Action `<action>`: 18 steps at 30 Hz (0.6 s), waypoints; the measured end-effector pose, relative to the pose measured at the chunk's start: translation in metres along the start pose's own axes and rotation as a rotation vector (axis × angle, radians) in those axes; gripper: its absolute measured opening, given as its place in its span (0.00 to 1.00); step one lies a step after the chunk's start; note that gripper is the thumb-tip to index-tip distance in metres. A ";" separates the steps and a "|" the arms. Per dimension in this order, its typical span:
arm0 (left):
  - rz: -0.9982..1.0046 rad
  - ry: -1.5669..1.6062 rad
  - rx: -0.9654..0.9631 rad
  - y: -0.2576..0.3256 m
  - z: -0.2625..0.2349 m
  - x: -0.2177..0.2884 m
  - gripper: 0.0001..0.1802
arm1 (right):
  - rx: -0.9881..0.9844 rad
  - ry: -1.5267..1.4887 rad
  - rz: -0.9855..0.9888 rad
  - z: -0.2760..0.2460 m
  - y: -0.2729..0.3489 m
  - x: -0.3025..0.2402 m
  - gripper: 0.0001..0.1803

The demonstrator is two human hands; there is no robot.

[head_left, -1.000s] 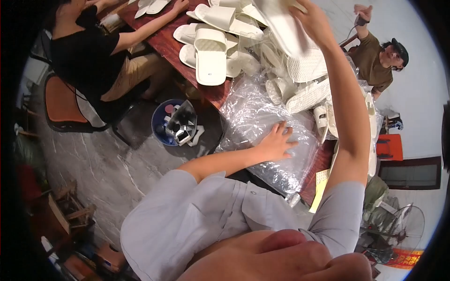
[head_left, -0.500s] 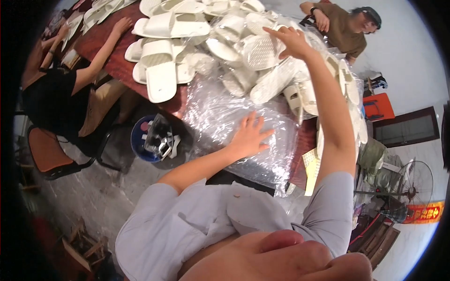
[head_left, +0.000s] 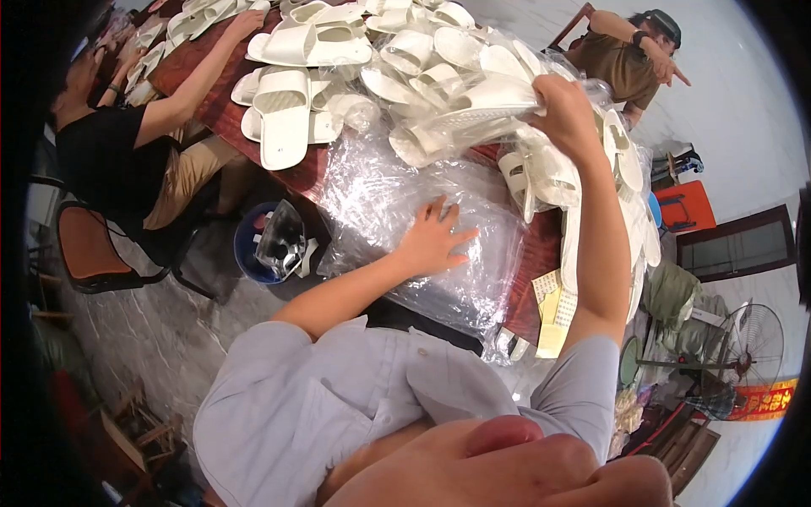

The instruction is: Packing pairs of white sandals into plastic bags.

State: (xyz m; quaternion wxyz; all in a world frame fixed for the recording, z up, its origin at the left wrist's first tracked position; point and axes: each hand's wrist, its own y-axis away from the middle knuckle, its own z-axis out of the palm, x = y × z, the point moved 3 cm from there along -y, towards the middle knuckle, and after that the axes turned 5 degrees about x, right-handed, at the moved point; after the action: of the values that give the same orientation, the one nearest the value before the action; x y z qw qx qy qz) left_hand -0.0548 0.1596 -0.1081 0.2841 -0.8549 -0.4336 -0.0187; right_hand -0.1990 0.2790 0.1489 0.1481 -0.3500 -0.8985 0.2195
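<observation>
Right hand now gripping a slipper, left hand flat on the plastic

The right hand [head_left: 568,114], reaching a moment ago, has closed on a white slipper [head_left: 481,103] above the pile; the left hand [head_left: 432,241], fingers spread, stays pressed on the clear plastic bags [head_left: 389,194] at the table edge [head_left: 296,182]

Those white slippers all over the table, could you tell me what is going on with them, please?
A person in a grey shirt works at a red-brown table heaped with white slippers. The left hand lies flat on a stack of clear plastic bags. The right hand is raised and grips a white slipper over the heap. On the left, a seated person in a black top reaches toward other slippers. A blue bucket stands on the floor beside the table.
</observation>
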 end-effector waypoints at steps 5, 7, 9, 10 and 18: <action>-0.053 -0.025 -0.070 0.004 0.005 -0.003 0.33 | 0.322 0.084 0.090 -0.030 0.077 -0.081 0.19; -0.071 -0.013 -0.113 0.001 -0.006 0.002 0.34 | 0.389 0.080 0.020 -0.015 0.116 -0.110 0.15; -0.126 0.243 0.151 0.005 -0.010 0.000 0.31 | 0.425 0.068 -0.019 0.009 0.143 -0.145 0.11; 0.069 0.282 0.487 0.005 -0.013 -0.002 0.27 | 0.325 0.030 0.029 0.017 0.152 -0.161 0.09; 0.088 0.193 0.604 0.011 -0.009 -0.013 0.23 | 0.168 -0.199 0.229 0.040 0.168 -0.173 0.21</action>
State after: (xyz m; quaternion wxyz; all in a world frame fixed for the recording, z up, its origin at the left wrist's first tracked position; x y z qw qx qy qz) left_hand -0.0531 0.1407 -0.1092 0.5655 -0.7440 -0.3534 0.0423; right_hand 0.0024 0.2577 0.0115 0.0614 -0.4130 -0.8415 0.3429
